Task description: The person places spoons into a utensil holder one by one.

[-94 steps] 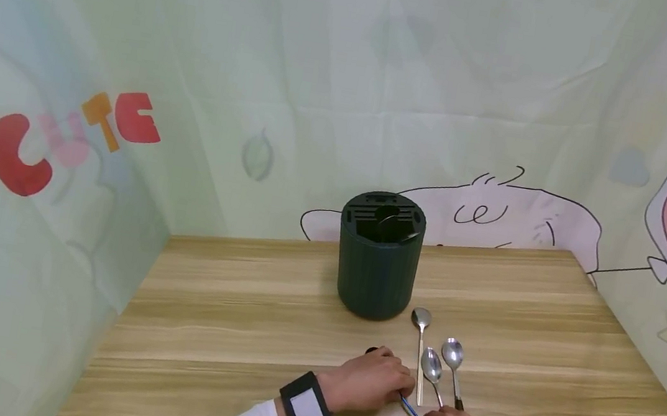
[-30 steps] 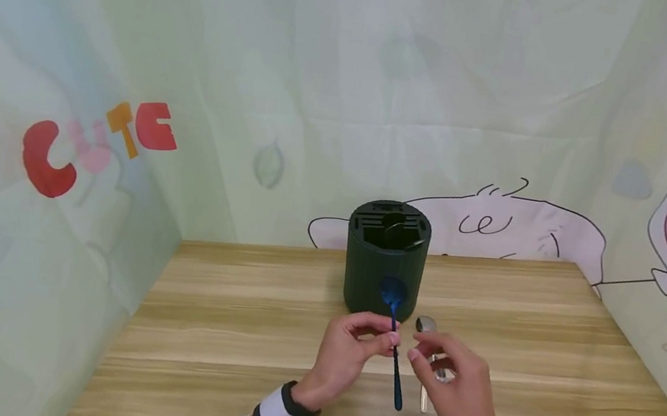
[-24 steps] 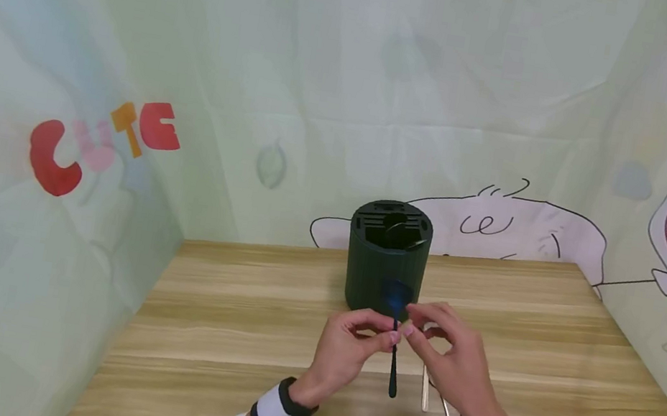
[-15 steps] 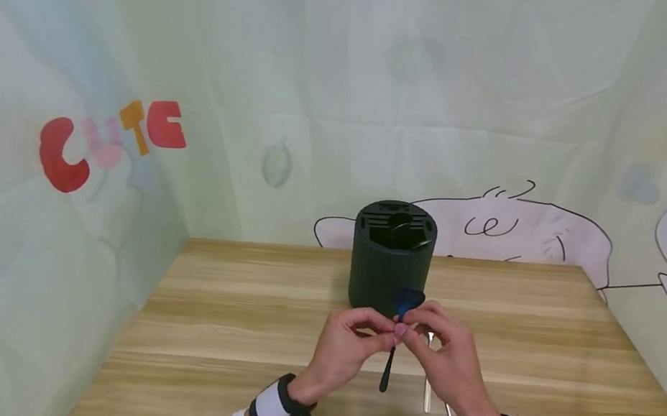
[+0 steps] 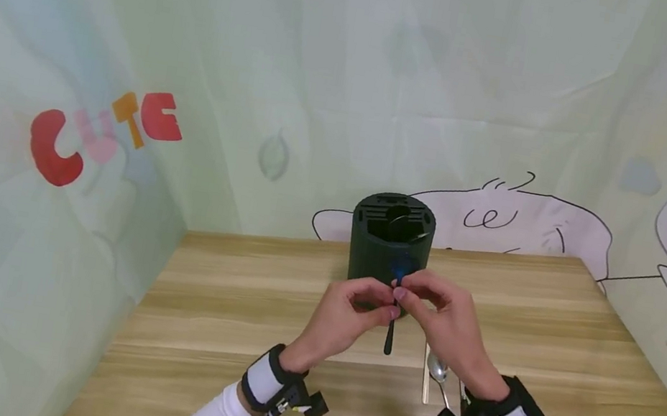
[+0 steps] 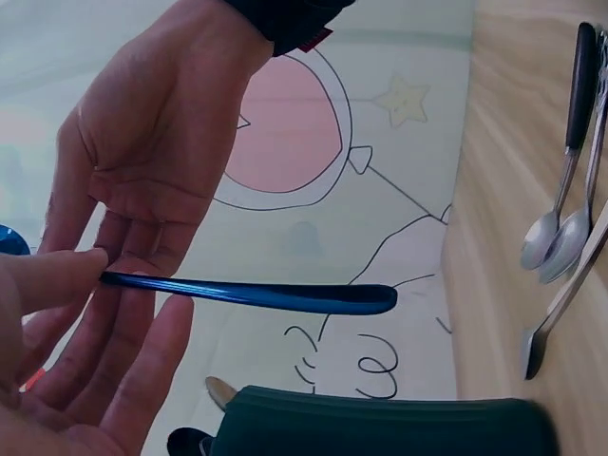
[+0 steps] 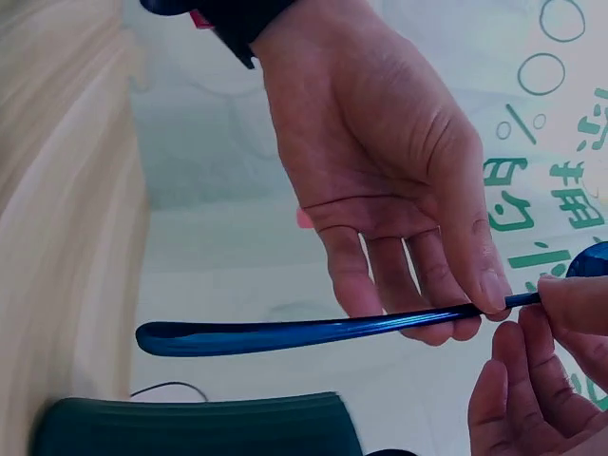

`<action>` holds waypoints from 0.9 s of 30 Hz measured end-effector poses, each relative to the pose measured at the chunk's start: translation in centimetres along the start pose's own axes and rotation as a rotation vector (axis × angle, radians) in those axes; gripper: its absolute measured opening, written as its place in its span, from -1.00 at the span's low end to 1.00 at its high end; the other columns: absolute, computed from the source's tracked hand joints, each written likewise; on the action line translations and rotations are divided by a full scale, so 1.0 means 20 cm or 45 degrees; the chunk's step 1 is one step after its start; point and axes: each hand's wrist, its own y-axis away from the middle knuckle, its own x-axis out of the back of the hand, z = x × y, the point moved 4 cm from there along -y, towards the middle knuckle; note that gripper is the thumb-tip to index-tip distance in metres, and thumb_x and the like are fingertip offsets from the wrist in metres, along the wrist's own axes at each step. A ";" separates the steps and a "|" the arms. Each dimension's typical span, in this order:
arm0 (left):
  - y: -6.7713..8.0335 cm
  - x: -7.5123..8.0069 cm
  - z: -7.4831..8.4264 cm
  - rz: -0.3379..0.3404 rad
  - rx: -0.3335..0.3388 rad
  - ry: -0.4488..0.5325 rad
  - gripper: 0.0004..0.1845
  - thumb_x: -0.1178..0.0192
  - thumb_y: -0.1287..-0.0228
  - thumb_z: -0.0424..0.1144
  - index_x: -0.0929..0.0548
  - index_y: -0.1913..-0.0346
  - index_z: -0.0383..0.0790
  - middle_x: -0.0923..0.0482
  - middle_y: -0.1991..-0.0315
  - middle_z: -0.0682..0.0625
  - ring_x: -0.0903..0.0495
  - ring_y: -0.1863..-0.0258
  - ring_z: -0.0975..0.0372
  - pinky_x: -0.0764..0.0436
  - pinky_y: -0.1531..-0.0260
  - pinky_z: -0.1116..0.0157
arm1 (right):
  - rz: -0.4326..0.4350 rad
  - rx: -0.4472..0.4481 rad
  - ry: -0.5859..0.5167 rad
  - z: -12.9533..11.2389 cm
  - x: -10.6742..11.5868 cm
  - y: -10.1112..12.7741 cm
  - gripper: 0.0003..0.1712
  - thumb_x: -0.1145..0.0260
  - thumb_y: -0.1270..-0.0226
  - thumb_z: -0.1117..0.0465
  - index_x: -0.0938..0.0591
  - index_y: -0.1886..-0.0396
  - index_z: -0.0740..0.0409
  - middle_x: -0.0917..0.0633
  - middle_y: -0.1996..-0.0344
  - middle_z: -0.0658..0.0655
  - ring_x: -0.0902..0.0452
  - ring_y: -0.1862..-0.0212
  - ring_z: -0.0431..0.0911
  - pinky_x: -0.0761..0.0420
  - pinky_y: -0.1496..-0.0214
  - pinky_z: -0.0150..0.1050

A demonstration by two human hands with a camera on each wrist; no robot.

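Above the bench [image 5: 290,317], in front of the dark holder [image 5: 391,246], the left hand [image 5: 348,319] and right hand [image 5: 446,324] both pinch the blue spoon [image 5: 392,319] near its bowl, handle hanging down. Such light fingertip grips could let it slip onto the three spoons [image 5: 444,378] below.

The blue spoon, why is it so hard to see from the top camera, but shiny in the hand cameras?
Head view: the blue spoon is small, dark and mostly hidden by both hands, against the dark holder. Left wrist view: its handle is close and sharp, with a bright glare streak. Right wrist view: likewise glossy, while the holder below looks blurred.
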 end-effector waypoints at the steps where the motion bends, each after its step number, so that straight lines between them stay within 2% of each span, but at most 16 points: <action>1: -0.01 0.01 0.01 0.006 -0.011 -0.008 -0.83 -0.36 -0.21 -0.33 -0.72 0.13 -0.25 -0.73 0.20 -0.14 -0.71 0.24 0.26 -0.73 0.19 0.32 | 0.000 -0.001 -0.002 -0.01 0.00 -0.02 -0.90 -0.32 -0.34 0.32 -0.71 0.20 0.14 -0.73 0.22 0.06 -0.62 0.15 -0.26 -0.63 0.00 -0.39; 5: -0.06 0.03 0.06 0.025 -0.047 -0.043 -0.83 -0.35 -0.22 -0.33 -0.71 0.14 -0.26 -0.73 0.21 -0.15 -0.72 0.28 0.26 -0.73 0.23 0.32 | 0.014 -0.027 0.023 -0.05 0.03 -0.07 -0.88 -0.32 -0.33 0.33 -0.70 0.16 0.21 -0.74 0.20 0.14 -0.63 0.15 -0.32 -0.61 -0.03 -0.47; 9: -0.13 0.05 0.11 0.038 -0.104 -0.086 -0.86 -0.34 -0.23 -0.32 -0.71 0.17 -0.26 -0.75 0.22 -0.14 -0.73 0.31 0.17 -0.73 0.24 0.34 | 0.026 -0.050 0.021 -0.09 0.08 -0.15 -0.85 -0.32 -0.35 0.30 -0.68 0.14 0.24 -0.74 0.22 0.17 -0.64 0.21 -0.30 -0.61 0.08 -0.49; 12: -0.19 0.07 0.15 0.044 -0.159 -0.090 -0.89 -0.34 -0.24 -0.33 -0.70 0.20 -0.28 -0.75 0.24 -0.16 -0.74 0.34 0.13 -0.73 0.24 0.32 | 0.021 -0.026 0.007 -0.12 0.10 -0.21 -0.84 -0.31 -0.36 0.28 -0.67 0.13 0.25 -0.75 0.25 0.19 -0.64 0.25 -0.26 -0.61 0.16 -0.46; 17: -0.26 0.12 0.23 0.037 -0.232 -0.055 -0.89 -0.32 -0.24 -0.37 -0.69 0.20 -0.34 -0.74 0.25 -0.23 -0.75 0.39 0.09 -0.75 0.28 0.25 | 0.027 0.040 0.003 -0.17 0.13 -0.30 -0.84 -0.31 -0.36 0.29 -0.67 0.13 0.26 -0.75 0.27 0.22 -0.65 0.25 -0.28 -0.64 0.15 -0.46; 23: -0.31 0.17 0.29 0.041 -0.239 -0.040 -0.89 -0.30 -0.26 -0.39 -0.68 0.19 -0.36 -0.73 0.25 -0.25 -0.74 0.35 -0.05 -0.75 0.29 0.22 | 0.029 0.085 0.015 -0.22 0.15 -0.39 -0.85 -0.32 -0.35 0.27 -0.66 0.16 0.26 -0.73 0.30 0.20 -0.65 0.24 -0.28 -0.65 0.12 -0.48; 27: -0.35 0.20 0.32 0.054 -0.233 -0.023 -0.88 -0.31 -0.25 -0.39 -0.69 0.19 -0.37 -0.72 0.25 -0.26 -0.74 0.34 0.01 -0.75 0.30 0.19 | 0.023 0.089 0.007 -0.24 0.15 -0.44 -0.84 -0.31 -0.36 0.26 -0.66 0.16 0.28 -0.73 0.25 0.20 -0.65 0.19 -0.29 -0.66 0.02 -0.46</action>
